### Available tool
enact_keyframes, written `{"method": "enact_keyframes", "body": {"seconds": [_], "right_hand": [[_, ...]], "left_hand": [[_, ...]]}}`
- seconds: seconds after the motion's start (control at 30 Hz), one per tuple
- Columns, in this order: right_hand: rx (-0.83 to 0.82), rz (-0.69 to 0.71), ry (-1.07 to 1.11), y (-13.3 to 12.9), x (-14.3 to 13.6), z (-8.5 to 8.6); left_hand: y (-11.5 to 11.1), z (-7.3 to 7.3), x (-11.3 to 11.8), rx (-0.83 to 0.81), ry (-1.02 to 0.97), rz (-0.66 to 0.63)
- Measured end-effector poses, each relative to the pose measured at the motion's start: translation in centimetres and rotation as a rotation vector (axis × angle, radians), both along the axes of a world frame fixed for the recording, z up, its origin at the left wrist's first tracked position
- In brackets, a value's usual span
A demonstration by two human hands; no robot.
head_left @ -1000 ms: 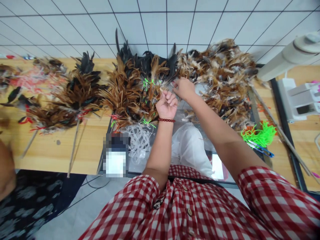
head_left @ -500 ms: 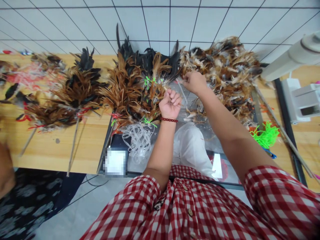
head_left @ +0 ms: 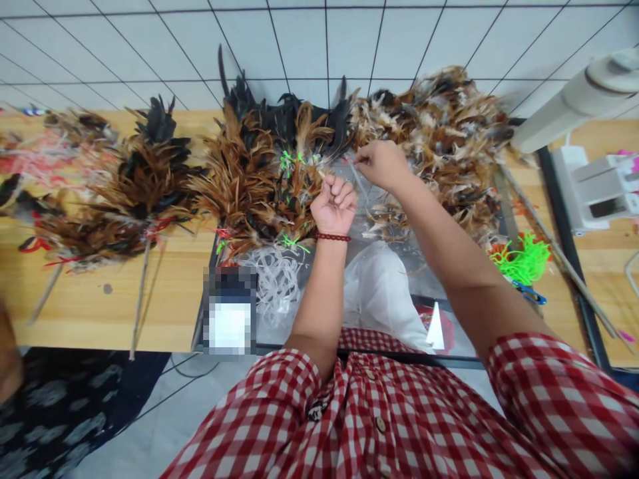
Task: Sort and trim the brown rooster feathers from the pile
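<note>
My left hand (head_left: 334, 205), palm up with curled fingers and a dark red bead bracelet (head_left: 333, 237), pinches the quill ends of a few brown and black feathers (head_left: 310, 136) that fan out beyond it. To its right, my right hand (head_left: 383, 163) has its fingertips pressed together at the near left edge of a loose brown and cream feather pile (head_left: 444, 143). What lies in those fingertips is too small to make out. A narrow clear strip (head_left: 360, 183) shows just below them. Bundles of brown feathers (head_left: 237, 176), some with green ties, lie left of my left hand.
Clear plastic strings (head_left: 274, 276) lie near my left forearm. Green strings (head_left: 524, 259) and blue-handled scissors (head_left: 532, 293) are at right, beside a long stick (head_left: 554, 243). A white bottle (head_left: 564, 110) stands at far right. Feather dusters (head_left: 150, 166) lie left; another person's arm (head_left: 8, 352) shows there.
The whole view has shifted slightly, so things sit further left. My right hand's fingers look a little less curled than before. My left hand keeps its pinch on the feathers.
</note>
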State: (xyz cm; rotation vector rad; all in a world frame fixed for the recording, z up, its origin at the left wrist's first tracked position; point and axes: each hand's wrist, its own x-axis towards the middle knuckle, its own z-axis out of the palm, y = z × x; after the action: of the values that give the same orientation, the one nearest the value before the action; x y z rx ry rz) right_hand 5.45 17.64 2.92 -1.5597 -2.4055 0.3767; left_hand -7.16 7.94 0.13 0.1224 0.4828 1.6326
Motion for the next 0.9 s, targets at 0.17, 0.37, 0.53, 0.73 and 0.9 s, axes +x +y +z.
{"method": "enact_keyframes", "body": {"seconds": [0.17, 0.37, 0.53, 0.73, 0.9], "right_hand": [[0.003, -0.14, 0.069, 2.8, -3.8, -2.9], [-0.054, -0.154, 0.509, 1.3, -1.3, -2.9], [-0.048, -0.162, 0.927, -3.9, 1.8, -3.4], [-0.048, -0.205, 1.046, -6.6, 2.3, -4.1], [-0.164, -0.216, 1.165, -6.2, 2.8, -3.9]], "left_hand": [[-0.1, -0.1, 0.2, -0.03, 0.035, -0.019], [0.2, 0.1, 0.6, -0.069, 0.107, -0.03], [0.7, -0.2, 2.2, -0.099, 0.325, -0.057], [1.4, -1.5, 3.0, -0.125, 0.441, -0.06], [1.5, -1.9, 2.6, -0.135, 0.479, -0.079]]}}
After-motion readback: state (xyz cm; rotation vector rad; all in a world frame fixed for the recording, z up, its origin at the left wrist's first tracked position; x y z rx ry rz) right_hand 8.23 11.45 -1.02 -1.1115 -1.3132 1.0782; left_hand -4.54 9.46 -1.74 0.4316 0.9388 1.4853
